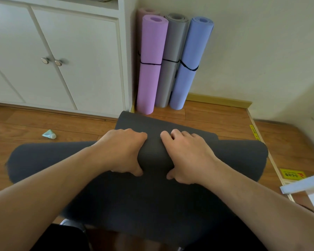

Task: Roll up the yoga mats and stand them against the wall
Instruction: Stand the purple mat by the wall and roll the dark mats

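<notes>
Forearms: bare, reaching forward from the bottom corners toward the middle of the floor.
Dark grey mat (152, 200): spread flat beneath both forearms, part-rolled at its far end, with another flat stretch showing just beyond the fingers.
Left hand (122, 153): curled over the roll, fingers hooked across its top, thumb tucked under the near side, gripping the mat.
Right hand (187, 156): mirrored just beside the left, fingers bent over the roll, thumb pressed in at the near edge, gripping the mat.
Gap between the hands: a narrow strip of grey roll.
Wooden floor (25, 127): under the mat, running out on both sides.
Small pale tube (49, 134): lying on the floor, left of the left hand, clear of the mat.
Yellow sticker (292, 173): on the floor, right of the right hand, near the mat's end.
Pink mat (150, 66): rolled, standing upright in the corner beyond the hands, bound by a black band.
Grey mat (171, 58): rolled, upright, touching the pink one's right side.
Blue mat (190, 64): rolled, leaning on the wall, rightmost of the row.
White cabinet (62, 51): beyond and left of the hands, doors closed, two round knobs.
</notes>
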A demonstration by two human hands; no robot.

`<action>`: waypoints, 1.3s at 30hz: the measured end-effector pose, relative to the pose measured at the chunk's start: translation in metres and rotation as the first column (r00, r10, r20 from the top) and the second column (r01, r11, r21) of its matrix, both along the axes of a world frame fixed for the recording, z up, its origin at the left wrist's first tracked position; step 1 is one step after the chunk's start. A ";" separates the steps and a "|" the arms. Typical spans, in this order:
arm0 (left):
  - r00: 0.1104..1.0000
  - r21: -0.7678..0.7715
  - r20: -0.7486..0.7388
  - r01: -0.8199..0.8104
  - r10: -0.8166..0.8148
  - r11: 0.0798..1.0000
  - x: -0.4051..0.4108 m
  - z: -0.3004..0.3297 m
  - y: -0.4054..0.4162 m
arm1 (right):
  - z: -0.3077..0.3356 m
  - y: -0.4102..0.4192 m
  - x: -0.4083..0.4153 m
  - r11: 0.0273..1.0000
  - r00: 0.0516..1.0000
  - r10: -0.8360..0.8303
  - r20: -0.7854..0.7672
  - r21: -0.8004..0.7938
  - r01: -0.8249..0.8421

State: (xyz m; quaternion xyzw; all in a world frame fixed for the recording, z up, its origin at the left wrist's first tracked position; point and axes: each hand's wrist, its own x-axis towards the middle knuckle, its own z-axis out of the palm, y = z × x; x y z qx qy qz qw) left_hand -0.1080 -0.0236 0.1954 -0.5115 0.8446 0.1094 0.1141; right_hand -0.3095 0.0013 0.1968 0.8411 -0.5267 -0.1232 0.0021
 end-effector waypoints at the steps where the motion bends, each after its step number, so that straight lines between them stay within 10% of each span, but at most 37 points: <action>1: 1.000 0.010 -0.007 0.004 -0.004 1.000 0.000 0.001 0.000 | -0.001 0.000 -0.001 1.000 1.000 0.006 0.014 -0.005 -0.006; 11: 0.997 -0.238 -0.024 0.067 -0.075 0.969 -0.011 -0.013 0.007 | 0.011 -0.004 -0.012 0.999 0.997 -0.042 0.060 0.020 0.041; 39: 0.989 0.010 -0.133 -0.072 0.072 0.997 -0.007 0.004 -0.003 | 0.007 -0.006 -0.009 0.993 0.998 0.009 0.070 -0.120 -0.001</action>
